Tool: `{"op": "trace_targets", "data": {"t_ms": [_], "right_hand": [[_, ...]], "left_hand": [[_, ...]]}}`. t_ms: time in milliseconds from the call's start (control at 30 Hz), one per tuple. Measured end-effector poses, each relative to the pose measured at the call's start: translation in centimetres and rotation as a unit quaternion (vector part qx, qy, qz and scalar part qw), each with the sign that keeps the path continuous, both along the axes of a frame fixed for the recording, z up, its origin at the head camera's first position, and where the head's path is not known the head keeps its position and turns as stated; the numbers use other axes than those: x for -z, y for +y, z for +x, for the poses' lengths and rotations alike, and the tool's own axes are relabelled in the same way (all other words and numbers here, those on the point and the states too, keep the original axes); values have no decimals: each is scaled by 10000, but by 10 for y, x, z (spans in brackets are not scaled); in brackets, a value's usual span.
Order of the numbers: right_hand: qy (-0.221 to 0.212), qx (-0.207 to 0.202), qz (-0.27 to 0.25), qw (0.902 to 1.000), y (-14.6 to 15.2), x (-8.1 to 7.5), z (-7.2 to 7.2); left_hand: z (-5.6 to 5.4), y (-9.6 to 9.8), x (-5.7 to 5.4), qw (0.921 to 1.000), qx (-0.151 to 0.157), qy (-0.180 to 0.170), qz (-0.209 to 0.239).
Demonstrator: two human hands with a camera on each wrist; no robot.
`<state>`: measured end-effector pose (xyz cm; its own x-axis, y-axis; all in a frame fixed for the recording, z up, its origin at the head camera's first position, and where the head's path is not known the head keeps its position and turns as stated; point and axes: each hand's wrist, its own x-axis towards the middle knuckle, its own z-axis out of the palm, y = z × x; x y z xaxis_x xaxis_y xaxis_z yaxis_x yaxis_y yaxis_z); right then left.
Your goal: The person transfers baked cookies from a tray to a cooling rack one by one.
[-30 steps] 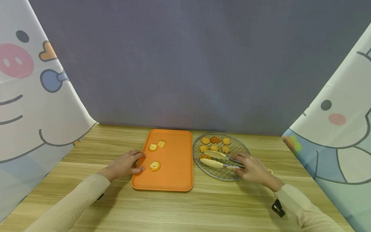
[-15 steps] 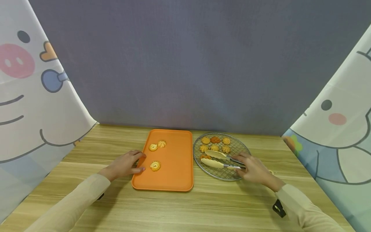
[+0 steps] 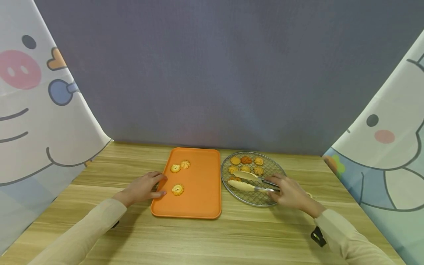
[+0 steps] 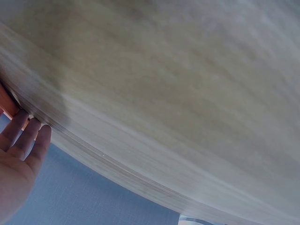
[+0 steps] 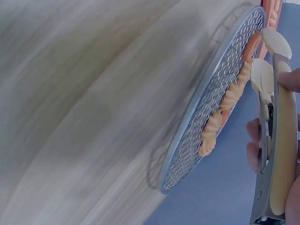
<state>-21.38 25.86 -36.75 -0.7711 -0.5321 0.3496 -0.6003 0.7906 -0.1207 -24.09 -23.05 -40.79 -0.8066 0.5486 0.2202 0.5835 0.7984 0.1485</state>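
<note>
My left hand rests at the left rim of an orange tray, thumb and index fingertips over the edge. Three of its fingers look fairly straight in the left wrist view. A pair of tongs with cream tips is in my right hand, thumb on one arm and fingers on the other. The tips stand apart over a round wire rack, around the near-left, reddish-brown twisted cookie, which they partly hide in the head view. Other cookies lie in two rows behind it.
On the tray's left half lie a round cookie near the front and two touching cookies, one ring-like and one ridged, farther back. A grey cloth backdrop rises behind the wooden table, with cartoon-printed cloths either side.
The tong tips shift slightly left over the near cookie and part a little more. My left hand, the tray and the rack stay in place.
</note>
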Motion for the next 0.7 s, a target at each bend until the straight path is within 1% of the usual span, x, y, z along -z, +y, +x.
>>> {"op": "trace_targets", "data": {"t_ms": [333, 500, 700], "right_hand": [[329, -105, 268, 9990, -19, -4, -2], [432, -272, 273, 9983, -29, -3, -4], [313, -423, 261, 9983, -42, -4, -3]], "left_hand": [[1, -1, -1, 10000, -24, -36, -25], [0, -1, -1, 10000, -44, -72, -29], [-1, -1, 1, 10000, -26, -63, -41]]}}
